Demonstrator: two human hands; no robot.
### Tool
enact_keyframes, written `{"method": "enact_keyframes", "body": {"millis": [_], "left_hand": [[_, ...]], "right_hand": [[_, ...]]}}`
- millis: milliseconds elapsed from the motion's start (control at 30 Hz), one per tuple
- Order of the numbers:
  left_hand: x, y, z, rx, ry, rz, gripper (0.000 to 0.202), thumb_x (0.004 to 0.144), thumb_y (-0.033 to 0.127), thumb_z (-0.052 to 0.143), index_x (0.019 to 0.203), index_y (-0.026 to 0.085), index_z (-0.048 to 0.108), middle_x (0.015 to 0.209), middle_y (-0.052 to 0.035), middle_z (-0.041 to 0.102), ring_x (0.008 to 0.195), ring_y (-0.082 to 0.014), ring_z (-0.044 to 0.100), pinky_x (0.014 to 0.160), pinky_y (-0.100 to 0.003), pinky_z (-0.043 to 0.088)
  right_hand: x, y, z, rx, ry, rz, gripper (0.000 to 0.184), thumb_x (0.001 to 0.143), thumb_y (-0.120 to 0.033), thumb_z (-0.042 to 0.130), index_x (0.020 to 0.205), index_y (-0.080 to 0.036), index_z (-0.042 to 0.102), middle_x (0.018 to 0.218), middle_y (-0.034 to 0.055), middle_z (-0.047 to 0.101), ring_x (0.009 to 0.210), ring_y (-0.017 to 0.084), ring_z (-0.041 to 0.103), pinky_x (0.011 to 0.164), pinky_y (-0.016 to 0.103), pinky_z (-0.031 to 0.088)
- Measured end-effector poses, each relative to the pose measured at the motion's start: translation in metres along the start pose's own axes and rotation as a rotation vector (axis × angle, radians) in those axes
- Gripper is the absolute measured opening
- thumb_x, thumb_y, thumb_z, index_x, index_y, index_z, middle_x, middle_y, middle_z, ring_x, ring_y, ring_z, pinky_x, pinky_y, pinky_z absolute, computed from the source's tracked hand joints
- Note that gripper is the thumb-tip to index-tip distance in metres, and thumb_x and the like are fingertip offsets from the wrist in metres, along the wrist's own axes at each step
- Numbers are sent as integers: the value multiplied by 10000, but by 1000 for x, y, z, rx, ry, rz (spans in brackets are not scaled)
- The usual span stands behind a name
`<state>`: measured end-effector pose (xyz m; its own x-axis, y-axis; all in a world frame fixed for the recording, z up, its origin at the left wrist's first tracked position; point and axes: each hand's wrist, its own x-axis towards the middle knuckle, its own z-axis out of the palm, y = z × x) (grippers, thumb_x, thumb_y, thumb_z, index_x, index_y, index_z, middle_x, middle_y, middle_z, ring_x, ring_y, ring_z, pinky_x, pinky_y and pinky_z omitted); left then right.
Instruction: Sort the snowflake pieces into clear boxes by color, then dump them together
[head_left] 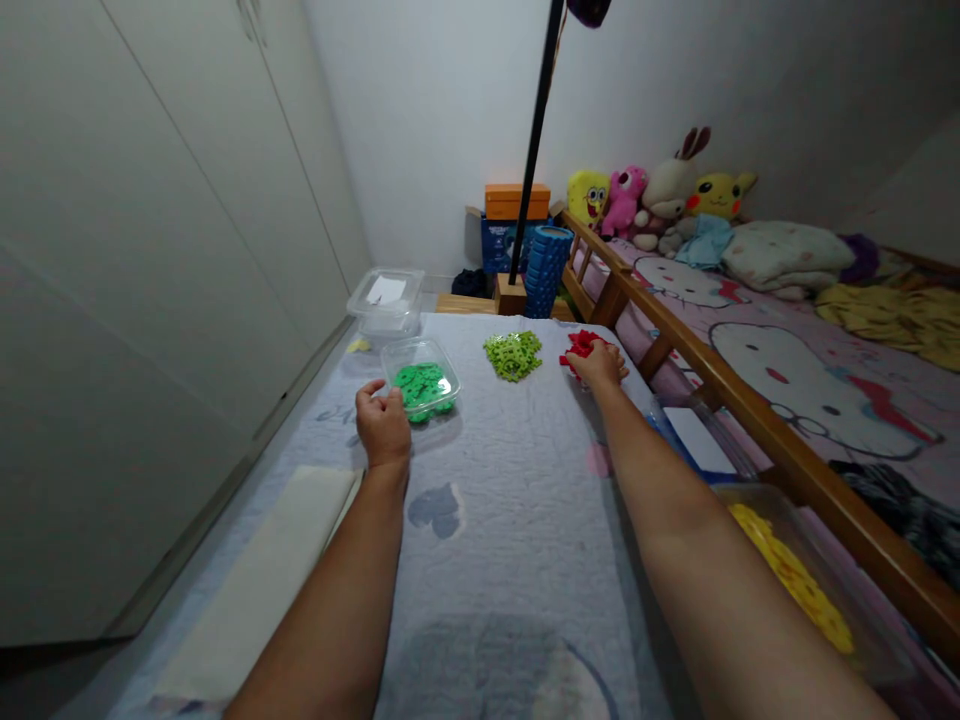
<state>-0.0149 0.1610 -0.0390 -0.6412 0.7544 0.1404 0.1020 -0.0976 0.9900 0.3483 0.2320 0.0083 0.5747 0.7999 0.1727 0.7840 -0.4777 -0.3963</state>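
My left hand (382,423) rests on the quilted blanket (517,500), its fingers curled against the near rim of a clear plastic tub (444,362) that holds dark green pieces (421,387). My right hand (600,364) is stretched far forward, its fingers closed over a pile of red pieces (578,346) lying on the blanket. Between the two hands sits a loose heap of light green pieces (513,355), untouched.
An empty clear tub with a lid (387,299) stands at the back left. At right a tub of yellow pieces (795,575) and another tub with a white card (701,440) sit beside the wooden bed rail (750,395). White cupboards line the left.
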Motion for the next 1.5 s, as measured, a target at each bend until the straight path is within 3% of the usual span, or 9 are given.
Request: {"method": "enact_keyframes", "body": {"millis": [133, 433, 600, 1000, 1133, 1233, 1333, 1433, 1500], "left_hand": [[0, 1, 0, -8, -2, 1, 325, 784, 275, 626, 1094, 195, 566, 647, 104, 439, 525, -106, 439, 600, -238, 372], [-1, 2, 0, 7, 3, 7, 295, 790, 271, 623, 1070, 203, 559, 635, 107, 429, 520, -110, 439, 589, -239, 363], [-2, 4, 1, -4, -3, 7, 281, 799, 260, 619, 1066, 202, 555, 630, 109, 428, 514, -108, 437, 593, -242, 363], [-1, 4, 1, -8, 2, 2, 287, 796, 251, 619, 1070, 202, 549, 667, 102, 432, 542, -104, 441, 622, -244, 374], [-1, 4, 1, -1, -2, -7, 294, 800, 265, 622, 1078, 199, 553, 667, 100, 433, 549, -107, 443, 625, -248, 372], [-1, 5, 1, 4, 0, -12, 294, 799, 262, 622, 1078, 200, 555, 669, 99, 433, 549, -108, 440, 629, -250, 374], [-2, 6, 1, 15, 4, -13, 286, 799, 259, 617, 1072, 201, 557, 669, 98, 438, 549, -108, 442, 636, -253, 383], [-2, 8, 1, 50, 18, -2, 279, 792, 267, 616, 1058, 200, 561, 659, 99, 436, 550, -112, 447, 634, -254, 386], [-2, 8, 1, 77, 31, 7, 279, 788, 275, 615, 1052, 198, 566, 651, 98, 430, 554, -118, 452, 627, -254, 382]], "right_hand": [[-4, 9, 5, -58, -101, -33, 698, 823, -579, 694, 1421, -234, 595, 1467, 191, 523, 1311, 418, 506, 1099, 582, 362], [-30, 17, 4, -143, -112, -106, 496, 887, -443, 613, 1341, -248, 652, 1418, 176, 568, 1342, 398, 493, 1074, 570, 425], [-61, 21, -1, -151, -131, -151, 486, 920, -458, 575, 1351, -246, 641, 1419, 165, 566, 1340, 383, 467, 1044, 538, 449], [-157, 18, -23, -151, -244, -462, 374, 923, -409, 609, 1250, -247, 692, 1249, 129, 643, 1217, 315, 518, 985, 407, 452], [-176, 16, -31, -53, -334, -579, 374, 870, -476, 697, 1180, -269, 727, 1272, 110, 640, 1215, 308, 530, 1017, 415, 437], [-165, 15, -40, 53, -399, -598, 291, 867, -507, 710, 1058, -293, 759, 1241, 73, 658, 1181, 282, 569, 1044, 420, 426], [-132, 14, -44, 180, -396, -549, 237, 928, -464, 630, 956, -268, 760, 1162, 65, 677, 1130, 245, 607, 1021, 367, 451], [-89, 13, -39, 228, -278, -472, 237, 922, -421, 606, 960, -228, 737, 1161, 76, 674, 1176, 244, 601, 1053, 347, 438], [-61, 12, -32, 193, -171, -302, 283, 880, -391, 639, 1073, -199, 715, 1235, 109, 654, 1230, 266, 575, 1077, 359, 424]]}}
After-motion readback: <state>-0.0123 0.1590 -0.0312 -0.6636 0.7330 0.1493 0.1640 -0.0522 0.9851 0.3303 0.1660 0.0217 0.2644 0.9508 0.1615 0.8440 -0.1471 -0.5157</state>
